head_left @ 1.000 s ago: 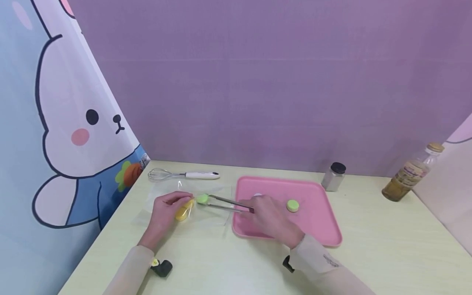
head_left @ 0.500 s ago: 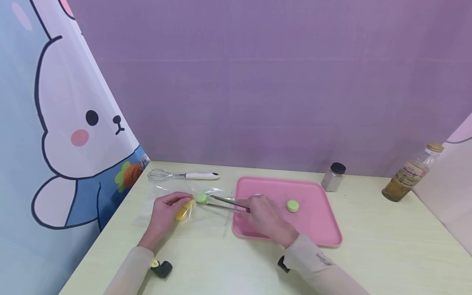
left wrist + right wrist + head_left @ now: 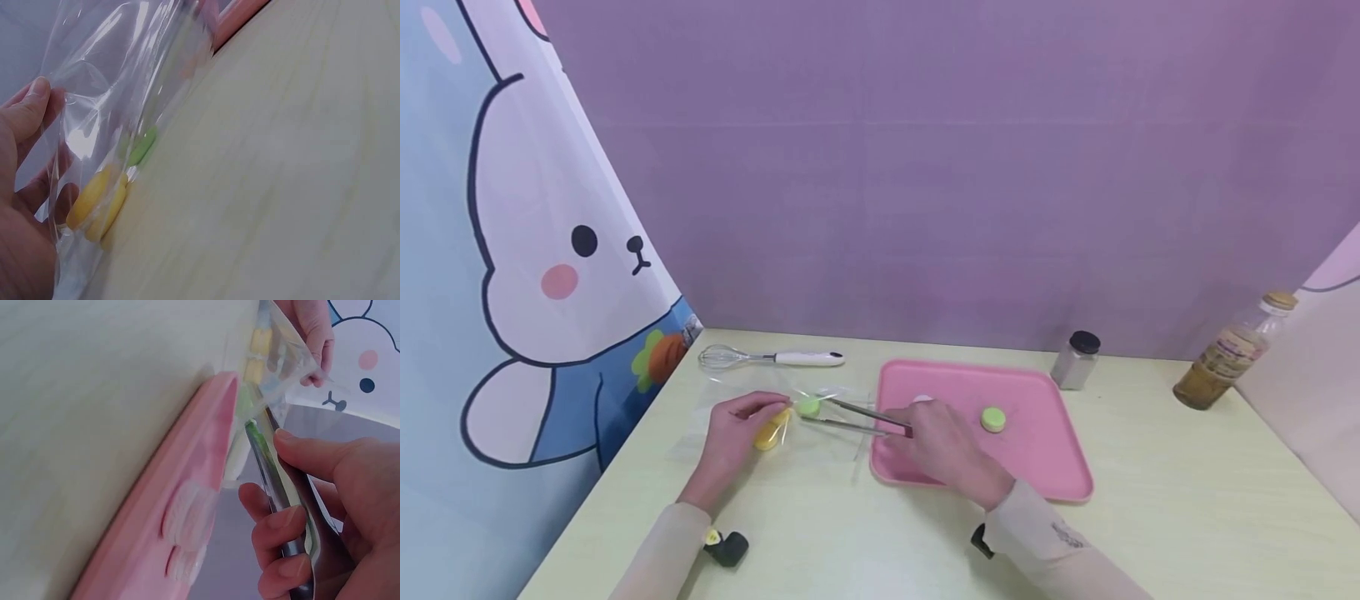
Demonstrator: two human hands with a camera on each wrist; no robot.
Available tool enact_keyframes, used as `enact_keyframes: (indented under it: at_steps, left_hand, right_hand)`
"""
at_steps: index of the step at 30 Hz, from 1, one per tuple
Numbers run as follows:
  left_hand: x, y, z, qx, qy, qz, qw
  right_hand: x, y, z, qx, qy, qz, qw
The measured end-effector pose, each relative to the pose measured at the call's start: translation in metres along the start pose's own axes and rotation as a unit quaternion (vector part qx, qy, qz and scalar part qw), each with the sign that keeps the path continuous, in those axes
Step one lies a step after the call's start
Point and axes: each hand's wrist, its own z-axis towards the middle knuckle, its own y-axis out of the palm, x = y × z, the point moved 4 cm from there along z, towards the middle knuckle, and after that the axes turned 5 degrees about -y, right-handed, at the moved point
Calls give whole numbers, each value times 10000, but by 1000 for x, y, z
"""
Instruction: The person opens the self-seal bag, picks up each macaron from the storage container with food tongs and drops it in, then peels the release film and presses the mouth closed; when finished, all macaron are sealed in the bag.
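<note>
My left hand pinches the edge of a clear plastic bag, its thumb and finger at the film. A yellow macaron lies in the bag below the fingertips. Beside it in the head view, a green macaron shows through the film, near the tips of metal tongs. My right hand holds these tongs over the left part of the pink tray. In the right wrist view, my fingers curl round the tong handles and the tips reach in at the bag mouth.
Another green macaron sits on the tray; the right wrist view shows pale pink macarons there. A whisk lies behind the bag. A black-capped jar and a corked bottle stand to the right.
The tong tips have moved slightly left with the green macaron, then spread apart around it. My left hand stays in place at the bag.
</note>
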Motion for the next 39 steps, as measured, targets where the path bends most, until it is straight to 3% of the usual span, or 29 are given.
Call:
enact_keyframes:
  at_steps: [13, 26, 33, 39]
  left_hand:
    - [0, 0, 0, -9, -29, 77, 10000]
    - [-1, 0, 0, -19, -57, 96, 9999]
    - [-2, 0, 1, -40, -31, 66, 10000]
    - [-1, 1, 1, -38, -34, 99, 9999]
  right_hand:
    - [12, -32, -36, 75, 314, -197, 9993]
    - [26, -61, -93, 545, 25, -346, 9979]
    - [39, -71, -119, 513, 721, -459, 9950]
    - [48, -72, -134, 550, 821, -515, 9938]
